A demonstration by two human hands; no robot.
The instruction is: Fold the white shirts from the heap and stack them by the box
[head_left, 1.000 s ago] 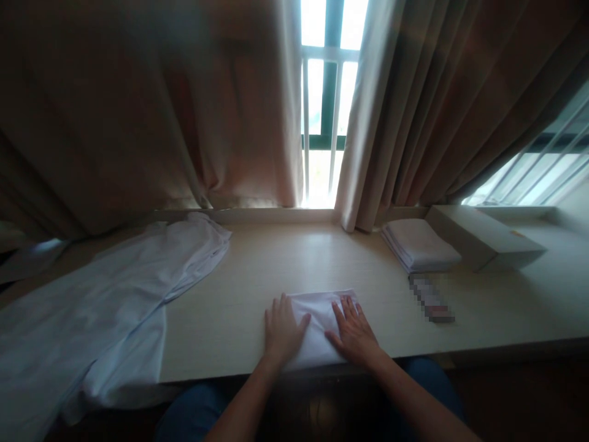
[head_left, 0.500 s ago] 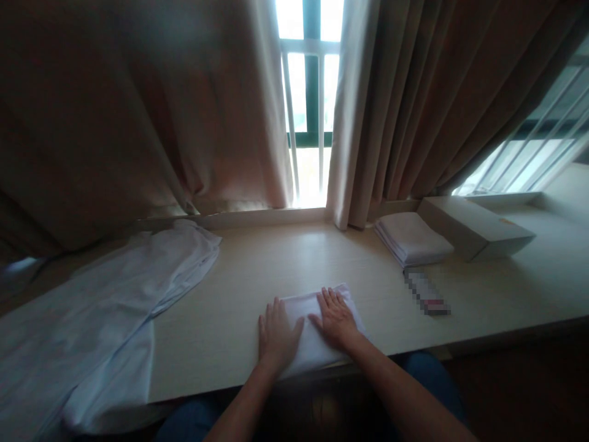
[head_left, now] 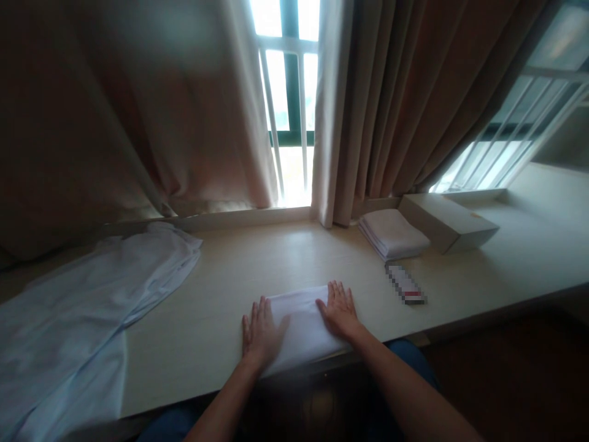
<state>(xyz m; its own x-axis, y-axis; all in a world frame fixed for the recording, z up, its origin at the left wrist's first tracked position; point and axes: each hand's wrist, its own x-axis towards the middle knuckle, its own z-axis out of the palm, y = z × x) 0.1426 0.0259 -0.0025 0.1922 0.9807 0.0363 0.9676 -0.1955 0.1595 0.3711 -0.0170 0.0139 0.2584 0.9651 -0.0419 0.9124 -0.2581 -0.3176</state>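
A folded white cloth [head_left: 301, 325] lies flat at the front edge of the pale table [head_left: 221, 294], between my two hands. My left hand [head_left: 264, 331] rests on its left side, fingers stretched out and the thumb over the cloth. On the right side, my right hand [head_left: 339, 310] lies flat with fingers spread, touching the cloth's edge. Neither hand grips anything. Parts of the cloth's left and right edges are hidden under my hands.
Loose white cloth [head_left: 83, 313] spreads over the table's left side and hangs off the front. At the back right are a folded white stack [head_left: 393, 233] and a box [head_left: 451, 221]. A blurred-out flat item [head_left: 405, 283] lies before them. Curtains [head_left: 207, 123] hang behind.
My right hand has slid outward from the top of the folded cloth to its right edge. My left hand stays on the left side. The whole view has shifted slightly.
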